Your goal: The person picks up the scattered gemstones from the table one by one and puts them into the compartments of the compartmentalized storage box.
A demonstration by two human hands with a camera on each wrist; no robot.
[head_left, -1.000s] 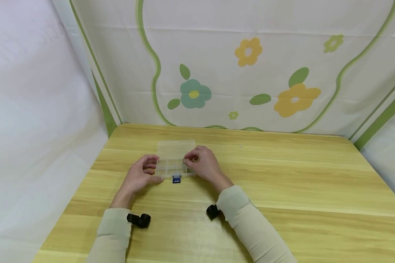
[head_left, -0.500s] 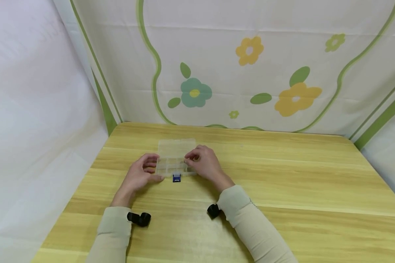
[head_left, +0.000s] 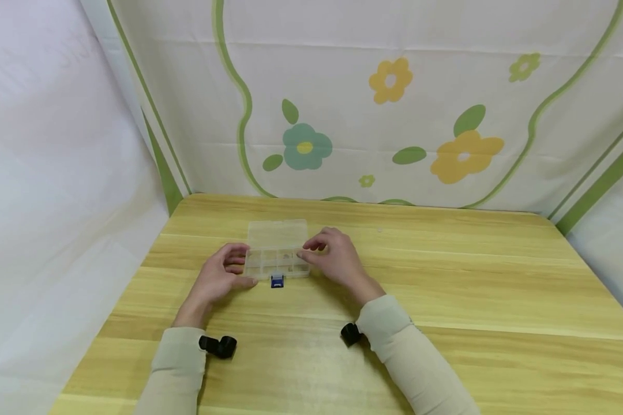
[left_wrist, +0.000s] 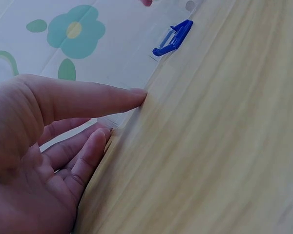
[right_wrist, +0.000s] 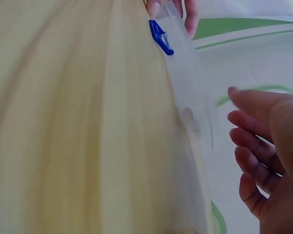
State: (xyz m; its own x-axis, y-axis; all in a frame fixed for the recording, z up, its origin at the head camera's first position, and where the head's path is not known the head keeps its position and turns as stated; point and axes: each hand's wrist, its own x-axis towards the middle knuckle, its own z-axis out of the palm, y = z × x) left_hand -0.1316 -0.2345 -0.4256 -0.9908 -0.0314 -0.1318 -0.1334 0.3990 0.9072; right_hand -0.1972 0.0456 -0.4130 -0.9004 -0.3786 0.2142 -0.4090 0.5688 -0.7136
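A clear plastic compartment box point(head_left: 269, 266) lies on the table with its lid point(head_left: 277, 233) folded open toward the back. Its blue latch point(head_left: 277, 281) hangs at the front edge, also seen in both wrist views. My left hand point(head_left: 222, 275) holds the box's left end, the thumb along the front wall and the fingers around the far side. Over the right end is my right hand point(head_left: 337, 258), its fingers loosely bent and nothing visible between them. Small greyish bits show through the right-hand compartments, too small to identify.
The wood-grain table point(head_left: 446, 300) extends to the right and front. A tiny pale speck point(head_left: 379, 230) lies behind and right of the box. A white cloth with printed flowers point(head_left: 306, 147) hangs along the back edge.
My right hand has moved right, from over the compartments to the box's right end, and its fingertips have parted. Left hand and box have stayed in place.
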